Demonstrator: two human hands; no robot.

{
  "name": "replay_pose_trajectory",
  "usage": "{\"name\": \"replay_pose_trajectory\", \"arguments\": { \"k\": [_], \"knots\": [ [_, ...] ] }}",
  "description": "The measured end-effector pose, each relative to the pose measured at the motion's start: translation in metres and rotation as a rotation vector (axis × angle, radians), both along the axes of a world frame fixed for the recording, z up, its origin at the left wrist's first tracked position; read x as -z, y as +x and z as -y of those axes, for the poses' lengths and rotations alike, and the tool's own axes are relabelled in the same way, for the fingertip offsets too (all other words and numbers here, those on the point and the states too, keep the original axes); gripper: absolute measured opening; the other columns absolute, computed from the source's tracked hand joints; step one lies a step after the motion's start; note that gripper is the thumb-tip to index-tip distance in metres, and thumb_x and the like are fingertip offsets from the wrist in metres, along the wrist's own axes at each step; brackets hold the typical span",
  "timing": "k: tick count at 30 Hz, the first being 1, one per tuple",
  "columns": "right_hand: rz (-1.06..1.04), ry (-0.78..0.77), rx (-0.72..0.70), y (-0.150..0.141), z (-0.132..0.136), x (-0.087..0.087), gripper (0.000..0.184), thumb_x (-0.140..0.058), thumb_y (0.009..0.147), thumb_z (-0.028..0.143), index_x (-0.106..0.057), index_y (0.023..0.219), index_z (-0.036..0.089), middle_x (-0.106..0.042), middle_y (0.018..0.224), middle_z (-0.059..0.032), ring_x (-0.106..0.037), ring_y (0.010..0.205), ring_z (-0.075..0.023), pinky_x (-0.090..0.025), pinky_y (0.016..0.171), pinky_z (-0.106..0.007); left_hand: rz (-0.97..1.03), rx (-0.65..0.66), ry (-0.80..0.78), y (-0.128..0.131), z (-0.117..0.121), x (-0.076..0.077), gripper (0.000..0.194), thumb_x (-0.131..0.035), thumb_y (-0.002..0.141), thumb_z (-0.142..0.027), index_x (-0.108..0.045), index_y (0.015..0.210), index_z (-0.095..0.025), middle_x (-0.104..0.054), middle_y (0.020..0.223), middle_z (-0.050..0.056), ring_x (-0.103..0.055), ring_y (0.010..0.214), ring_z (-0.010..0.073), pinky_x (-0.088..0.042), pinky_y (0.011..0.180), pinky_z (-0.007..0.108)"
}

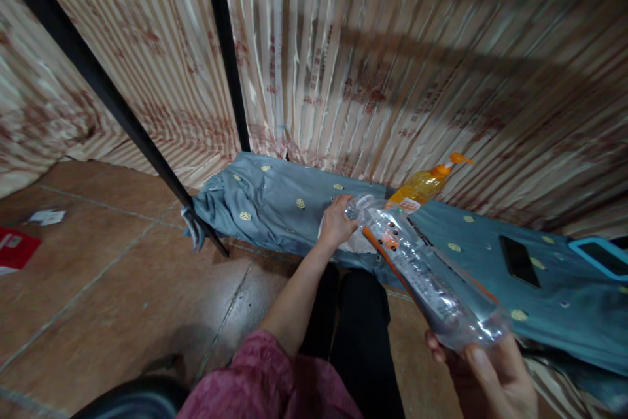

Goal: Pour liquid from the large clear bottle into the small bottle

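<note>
I grip the clear package [436, 285] with my left hand [337, 221] toward twelve o'clock, right hand [498, 376] toward four. It's not set down; perhaps unopened, given the glare.

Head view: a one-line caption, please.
Left hand and right hand hold a clear plastic container over a patterned blue-green cloth, a yellow pump bottle behind it.

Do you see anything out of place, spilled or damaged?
A red packet and small white papers lie on the floor, which looks untidy. The grey-blue cloth is bunched at its left end. No spill shows.
</note>
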State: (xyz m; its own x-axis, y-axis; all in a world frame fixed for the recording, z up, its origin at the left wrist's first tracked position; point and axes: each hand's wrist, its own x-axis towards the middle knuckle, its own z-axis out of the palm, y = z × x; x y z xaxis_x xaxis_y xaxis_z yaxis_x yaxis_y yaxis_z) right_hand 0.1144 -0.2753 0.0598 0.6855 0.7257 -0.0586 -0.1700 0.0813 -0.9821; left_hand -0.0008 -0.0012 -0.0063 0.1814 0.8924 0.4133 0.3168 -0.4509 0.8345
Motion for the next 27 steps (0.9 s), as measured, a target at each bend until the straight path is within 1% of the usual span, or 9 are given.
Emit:
{"name": "replay_pose_trajectory", "arguments": {
  "k": [4, 7, 9, 13, 15, 19, 22, 25, 27],
  "knots": [
    [-0.009, -0.015, -0.029, 0.006, 0.002, 0.004, 0.07, -0.09, 0.072, 0.04, -0.06, 0.134, 0.027, -0.074, 0.092, -0.0054, -0.07, 0.064, -0.0219, -0.057, 0.057, -0.031, -0.007, -0.009, -0.002, 0.0, 0.001, -0.001, 0.036, -0.081, 0.077, -0.022, -0.066, 0.11, -0.02, -0.075, 0.112, 0.008, -0.071, 0.108, 0.0251, -0.056, 0.099, 0.037],
    [-0.003, -0.006, -0.005, 0.001, 0.001, 0.001, 0.068, -0.085, 0.079, 0.04, -0.058, 0.141, 0.027, -0.072, 0.093, -0.0044, -0.068, 0.066, -0.0191, -0.056, 0.058, -0.028, -0.001, -0.014, -0.002, 0.0, 0.001, -0.002, 0.037, -0.082, 0.076, -0.021, -0.066, 0.109, -0.02, -0.075, 0.112, 0.008, -0.071, 0.109, 0.0257, -0.056, 0.099, 0.037],
    [0.003, -0.009, -0.003, -0.001, 0.001, 0.0, 0.067, -0.084, 0.081, 0.04, -0.059, 0.141, 0.027, -0.072, 0.094, -0.0045, -0.069, 0.067, -0.0192, -0.056, 0.059, -0.028, 0.0, -0.016, -0.003, 0.0, 0.001, -0.001, 0.036, -0.081, 0.077, -0.021, -0.066, 0.109, -0.02, -0.075, 0.112, 0.008, -0.071, 0.109, 0.0255, -0.056, 0.099, 0.037],
    [0.014, 0.0, -0.029, 0.005, 0.001, 0.004, 0.077, -0.088, 0.075, 0.04, -0.057, 0.143, 0.026, -0.073, 0.096, -0.0063, -0.07, 0.066, -0.0222, -0.056, 0.056, -0.031, -0.003, -0.017, -0.004, 0.001, 0.0, 0.0, 0.037, -0.081, 0.075, -0.019, -0.066, 0.109, -0.02, -0.075, 0.111, 0.008, -0.071, 0.107, 0.0251, -0.056, 0.098, 0.036],
    [0.011, 0.001, -0.032, 0.004, 0.001, 0.004, 0.075, -0.087, 0.076, 0.04, -0.057, 0.143, 0.026, -0.073, 0.097, -0.0062, -0.069, 0.066, -0.0213, -0.056, 0.057, -0.031, -0.001, -0.018, -0.002, 0.001, 0.0, 0.0, 0.037, -0.081, 0.075, -0.019, -0.066, 0.109, -0.019, -0.075, 0.111, 0.008, -0.071, 0.108, 0.0256, -0.056, 0.098, 0.036],
    [-0.004, -0.019, 0.014, -0.004, 0.0, -0.003, 0.073, -0.086, 0.079, 0.04, -0.057, 0.145, 0.028, -0.072, 0.096, -0.0044, -0.069, 0.068, -0.0191, -0.055, 0.06, -0.028, 0.004, -0.013, -0.004, 0.001, 0.0, -0.001, 0.038, -0.082, 0.075, -0.019, -0.066, 0.109, -0.018, -0.075, 0.112, 0.009, -0.071, 0.108, 0.0263, -0.056, 0.098, 0.037],
    [-0.002, -0.011, 0.006, -0.007, -0.001, -0.007, 0.072, -0.086, 0.078, 0.041, -0.058, 0.143, 0.027, -0.072, 0.094, -0.0041, -0.068, 0.067, -0.0189, -0.055, 0.059, -0.028, 0.001, -0.016, -0.01, 0.001, 0.0, -0.001, 0.04, -0.083, 0.075, -0.02, -0.066, 0.11, -0.018, -0.074, 0.112, 0.009, -0.071, 0.108, 0.0259, -0.056, 0.098, 0.037],
    [-0.005, -0.021, -0.009, -0.006, -0.001, -0.007, 0.075, -0.085, 0.08, 0.04, -0.054, 0.147, 0.028, -0.071, 0.098, -0.004, -0.068, 0.068, -0.019, -0.054, 0.059, -0.029, -0.007, -0.022, -0.015, 0.001, 0.0, -0.001, 0.039, -0.083, 0.076, -0.022, -0.066, 0.111, -0.02, -0.074, 0.113, 0.008, -0.071, 0.109, 0.0255, -0.056, 0.099, 0.037],
    [0.004, -0.026, -0.013, -0.005, 0.0, -0.006, 0.073, -0.084, 0.081, 0.04, -0.055, 0.146, 0.028, -0.071, 0.098, -0.004, -0.068, 0.068, -0.0193, -0.054, 0.059, -0.03, -0.006, -0.019, -0.014, 0.001, 0.001, -0.001, 0.037, -0.082, 0.077, -0.023, -0.066, 0.111, -0.02, -0.074, 0.113, 0.008, -0.071, 0.109, 0.0253, -0.056, 0.099, 0.037]
  ]
}}
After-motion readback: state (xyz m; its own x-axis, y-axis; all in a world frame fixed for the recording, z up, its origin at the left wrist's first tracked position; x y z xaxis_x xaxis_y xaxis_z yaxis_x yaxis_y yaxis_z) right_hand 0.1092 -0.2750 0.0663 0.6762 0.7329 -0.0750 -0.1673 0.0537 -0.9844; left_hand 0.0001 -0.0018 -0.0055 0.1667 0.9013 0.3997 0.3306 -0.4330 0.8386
